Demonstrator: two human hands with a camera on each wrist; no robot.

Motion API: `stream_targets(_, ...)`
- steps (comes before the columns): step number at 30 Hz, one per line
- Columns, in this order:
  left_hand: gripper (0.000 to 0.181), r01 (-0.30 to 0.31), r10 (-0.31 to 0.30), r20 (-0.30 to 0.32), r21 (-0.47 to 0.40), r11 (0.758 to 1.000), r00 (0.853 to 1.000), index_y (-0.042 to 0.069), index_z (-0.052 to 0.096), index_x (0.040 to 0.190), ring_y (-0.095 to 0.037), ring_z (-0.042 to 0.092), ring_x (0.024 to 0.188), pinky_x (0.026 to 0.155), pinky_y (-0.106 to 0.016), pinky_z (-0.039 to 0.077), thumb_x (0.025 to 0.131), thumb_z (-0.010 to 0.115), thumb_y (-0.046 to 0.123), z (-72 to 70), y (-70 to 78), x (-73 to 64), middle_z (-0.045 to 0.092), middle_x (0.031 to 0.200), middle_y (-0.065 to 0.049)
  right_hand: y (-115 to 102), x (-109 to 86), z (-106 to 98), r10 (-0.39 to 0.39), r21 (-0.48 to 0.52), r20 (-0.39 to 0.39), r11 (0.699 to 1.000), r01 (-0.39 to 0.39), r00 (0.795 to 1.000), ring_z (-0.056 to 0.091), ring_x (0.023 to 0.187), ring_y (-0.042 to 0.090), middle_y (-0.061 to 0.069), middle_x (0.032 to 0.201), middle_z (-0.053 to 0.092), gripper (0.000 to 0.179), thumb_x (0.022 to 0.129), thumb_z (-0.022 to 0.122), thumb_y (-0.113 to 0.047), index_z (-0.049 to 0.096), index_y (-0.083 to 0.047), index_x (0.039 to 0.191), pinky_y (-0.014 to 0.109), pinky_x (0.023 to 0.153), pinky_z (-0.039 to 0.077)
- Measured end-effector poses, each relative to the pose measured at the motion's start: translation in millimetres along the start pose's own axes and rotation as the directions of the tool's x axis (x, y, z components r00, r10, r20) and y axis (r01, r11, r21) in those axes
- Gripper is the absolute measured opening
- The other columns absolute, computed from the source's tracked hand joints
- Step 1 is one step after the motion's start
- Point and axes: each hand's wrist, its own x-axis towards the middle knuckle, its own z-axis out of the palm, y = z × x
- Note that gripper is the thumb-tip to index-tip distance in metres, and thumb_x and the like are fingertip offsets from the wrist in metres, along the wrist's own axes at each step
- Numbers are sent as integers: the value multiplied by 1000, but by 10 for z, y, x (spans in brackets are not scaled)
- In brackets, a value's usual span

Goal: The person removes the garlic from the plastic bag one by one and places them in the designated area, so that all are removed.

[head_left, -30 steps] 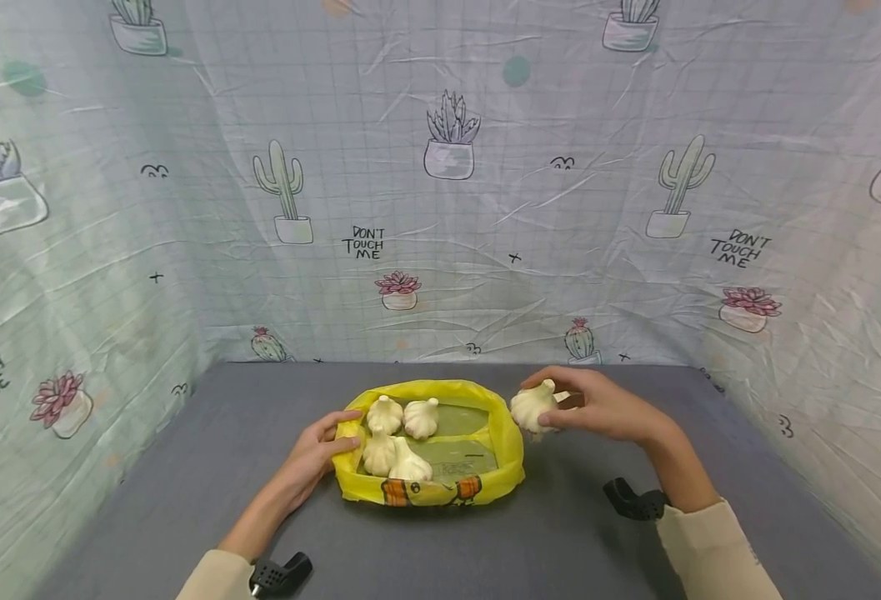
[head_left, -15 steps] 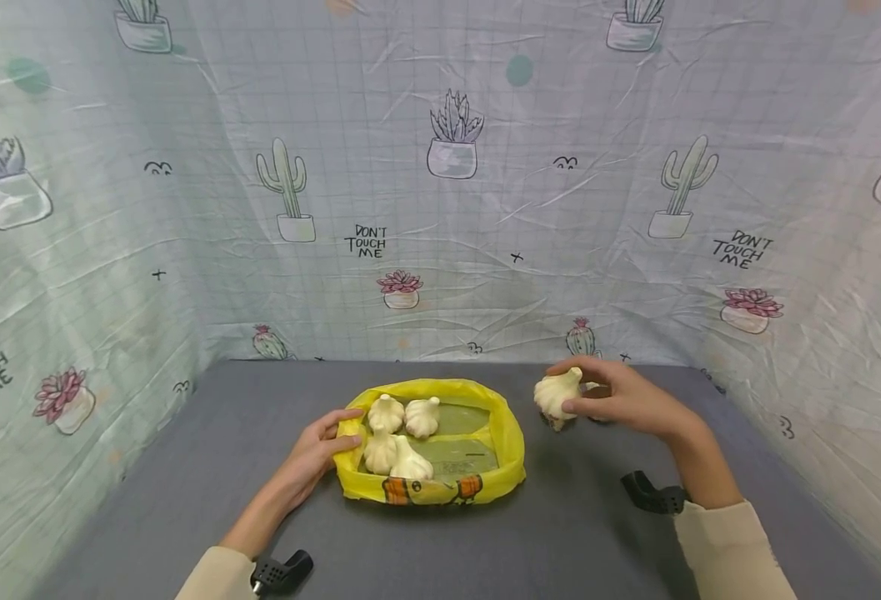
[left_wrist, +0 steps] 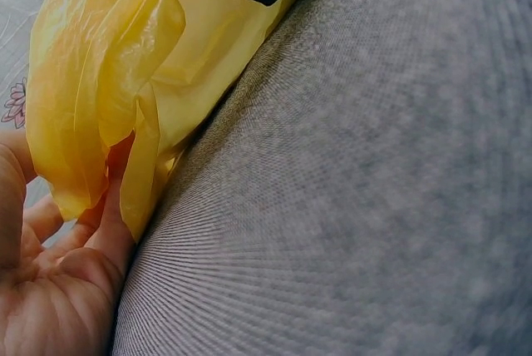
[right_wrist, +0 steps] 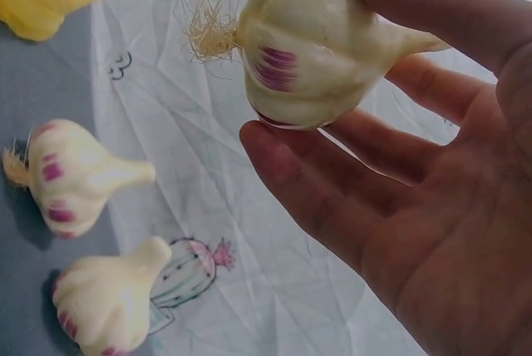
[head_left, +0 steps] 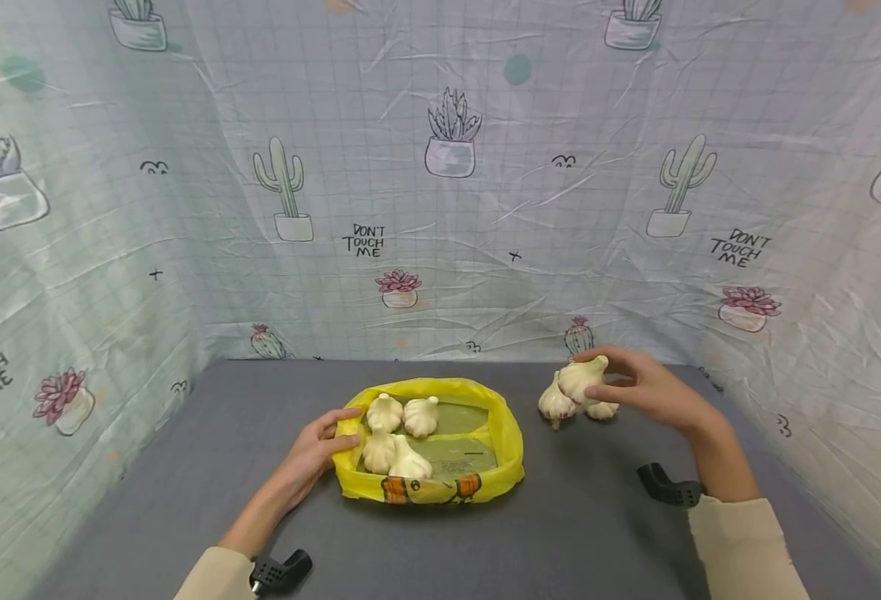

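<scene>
My left hand (head_left: 308,458) grips the left rim of a yellow plastic bag (head_left: 513,454), its top rolled open into an oval. In the left wrist view, the bag's thin folds (left_wrist: 141,65) hang between thumb and fingers. Several white garlic bulbs (head_left: 421,417) lie in the bag's left half. To the right of the bag, my right hand (head_left: 653,390) holds another garlic bulb (head_left: 581,383) between thumb and fingers; its roots and purple streaks show in the right wrist view. Below it on the table are two more bulbs, one at left (head_left: 556,405) and one partly hidden (head_left: 603,410).
A grey cloth (head_left: 500,550) covers the table. Behind and on both sides hangs a pale curtain (head_left: 448,217) printed with cacti. Each wrist wears a black camera, one at left (head_left: 281,573) and one at right (head_left: 667,486).
My right hand has moved right, away from the bag, still holding the bulb. The two bulbs on the table beneath it show more fully now. The left hand and the bag stay put.
</scene>
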Motion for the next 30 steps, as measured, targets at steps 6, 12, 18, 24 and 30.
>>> stream_targets(6, 55, 4, -4, 4, 5, 1000, 1000, 13, 49, 151, -28, 58, 129, 96, -38, 57, 100, 68, 22, -3, -5, 12, 35, 164, -19, 35, -47, -63, 45, 2, -32, 999, -45, 998, 49, 138, 46, 15, 150, 54, 47, 101, 69, -28, 57, -15, 144, 45, 90, 52)
stream_targets(12, 54, 14, -14, -3, 3, 1000, 1000, 13, 50, 151, -29, 57, 130, 95, -37, 57, 101, 67, 21, -2, 5, 7, 35, 164, -19, 91, -53, -107, 41, 3, -54, 999, -41, 998, 50, 136, 43, 14, 151, 52, 49, 102, 68, -27, 55, -11, 146, 36, 89, 54)
stream_targets(18, 54, 15, -15, -3, 6, 1000, 1000, 14, 50, 151, -31, 53, 135, 96, -37, 56, 101, 67, 22, 0, 4, 6, 27, 168, -17, 138, -78, -139, 38, -21, -92, 999, -40, 995, 47, 140, 45, 15, 152, 52, 49, 102, 67, -27, 54, -10, 147, 42, 96, 53)
stream_targets(24, 54, 9, -9, -1, 4, 1000, 1000, 14, 50, 151, -31, 53, 135, 97, -38, 56, 101, 67, 22, 0, -4, 9, 28, 167, -17, 187, -88, -175, 41, -52, -132, 998, -48, 990, 44, 142, 48, 18, 152, 53, 51, 102, 67, -28, 55, -6, 147, 50, 102, 49)
stream_targets(30, 54, 3, -3, 10, 10, 1000, 1000, 13, 50, 151, -31, 54, 133, 96, -37, 56, 101, 67, 23, -4, 6, 21, 30, 166, -18, 300, -112, -243, 69, -38, -162, 996, -76, 984, 46, 139, 50, 18, 154, 50, 49, 102, 67, -29, 56, -9, 145, 37, 97, 51)
